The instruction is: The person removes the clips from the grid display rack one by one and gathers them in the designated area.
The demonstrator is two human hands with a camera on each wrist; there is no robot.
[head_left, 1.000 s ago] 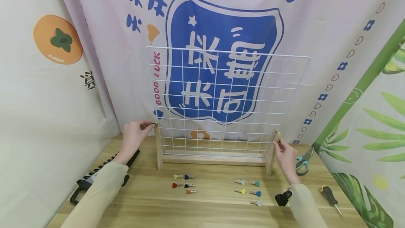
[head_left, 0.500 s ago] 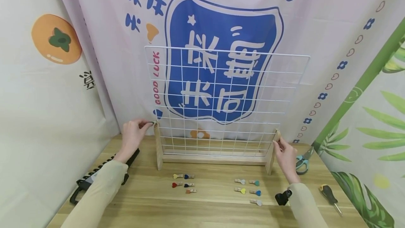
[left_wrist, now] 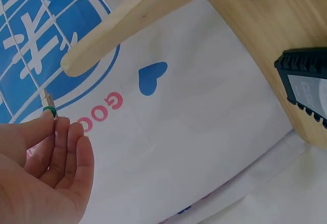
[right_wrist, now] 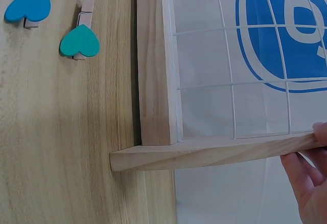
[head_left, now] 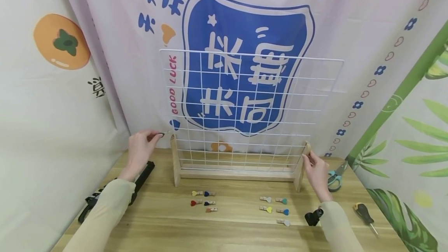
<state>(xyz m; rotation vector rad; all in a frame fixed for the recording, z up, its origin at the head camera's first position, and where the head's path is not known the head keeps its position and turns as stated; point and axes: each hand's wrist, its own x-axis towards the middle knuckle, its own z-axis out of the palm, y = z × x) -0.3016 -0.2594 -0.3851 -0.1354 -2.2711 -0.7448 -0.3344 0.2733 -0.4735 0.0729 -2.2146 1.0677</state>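
Far left on the table: black tool. Left hand, raised just left of the grid, fingertips pinched together on a small green clip. Near the stand: two groups of heart clips. Right hand, fingers clamped on the stand's right post. Far right: scissors, screwdriver.
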